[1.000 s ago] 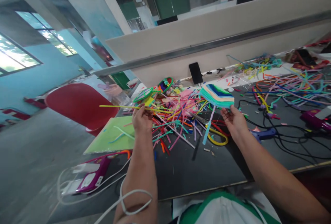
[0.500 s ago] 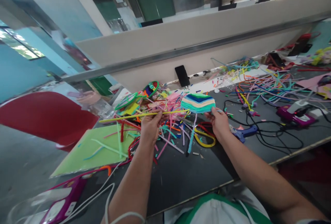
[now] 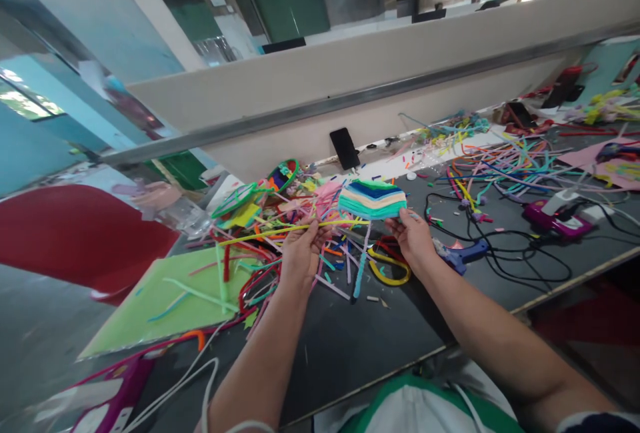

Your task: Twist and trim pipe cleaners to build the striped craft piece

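Worktable: a long dark grey table (image 3: 350, 346) runs across the view, strewn with cut strips and cables.
Partition: a beige divider wall with a metal rail (image 3: 380, 86) stands along the table's far edge; a black phone (image 3: 344, 148) leans against it.
Green sheet: a flat light-green foam sheet (image 3: 165, 299) lies at the table's left end, a few loose strips on it.
Strip pile: a tangled heap of multicoloured chenille strips (image 3: 280, 219) sits between the sheet and the hands.
Woven piece: a layered fan-shaped piece in blue, green, cream and teal bands (image 3: 373, 198) is held above the table, just right of the pile, a lilac strip hanging from it.
Right hand: the right hand (image 3: 413, 236) pinches the fan piece's lower right edge.
Left hand: the left hand (image 3: 300, 253) is closed on a long thin yellow strip (image 3: 285, 229), whose right end reaches to the fan piece.
Glue gun: a blue glue gun (image 3: 463, 254) lies just right of the right hand.
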Action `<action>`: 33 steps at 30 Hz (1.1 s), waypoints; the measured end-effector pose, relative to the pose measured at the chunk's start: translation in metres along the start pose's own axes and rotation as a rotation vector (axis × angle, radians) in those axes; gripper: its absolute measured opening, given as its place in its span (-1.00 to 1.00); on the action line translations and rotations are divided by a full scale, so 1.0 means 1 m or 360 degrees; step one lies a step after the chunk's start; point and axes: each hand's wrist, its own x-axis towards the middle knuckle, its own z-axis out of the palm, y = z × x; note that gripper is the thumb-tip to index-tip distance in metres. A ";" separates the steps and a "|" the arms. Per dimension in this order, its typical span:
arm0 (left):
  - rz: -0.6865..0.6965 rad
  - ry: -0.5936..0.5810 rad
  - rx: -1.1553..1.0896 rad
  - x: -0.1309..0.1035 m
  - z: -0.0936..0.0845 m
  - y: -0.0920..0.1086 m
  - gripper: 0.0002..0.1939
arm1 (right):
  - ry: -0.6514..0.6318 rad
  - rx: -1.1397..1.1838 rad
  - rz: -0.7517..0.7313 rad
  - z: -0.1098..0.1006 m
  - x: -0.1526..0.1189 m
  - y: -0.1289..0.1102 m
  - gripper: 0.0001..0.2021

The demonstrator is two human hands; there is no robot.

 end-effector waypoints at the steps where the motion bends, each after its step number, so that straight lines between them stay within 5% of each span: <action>1: 0.0006 0.0019 -0.0003 0.001 -0.001 -0.001 -0.73 | -0.0008 0.0008 0.0010 0.000 0.000 0.000 -0.72; 7: 0.0222 0.0113 0.0150 0.002 0.000 -0.004 -0.73 | 0.0037 0.0012 -0.0072 0.001 0.000 0.000 -0.75; 16: 0.0034 0.0116 0.0086 -0.021 0.021 -0.026 -0.75 | 0.0003 -0.0019 0.0016 0.005 -0.007 0.003 -0.73; 24: 0.0051 0.0179 0.0131 -0.022 0.020 -0.049 -0.79 | -0.0077 -0.0108 -0.0017 0.000 -0.002 0.005 -0.85; 33: -0.0369 0.0013 -0.0290 -0.031 0.025 -0.049 -0.74 | -0.0082 -0.0017 0.0076 0.004 -0.005 0.009 -0.82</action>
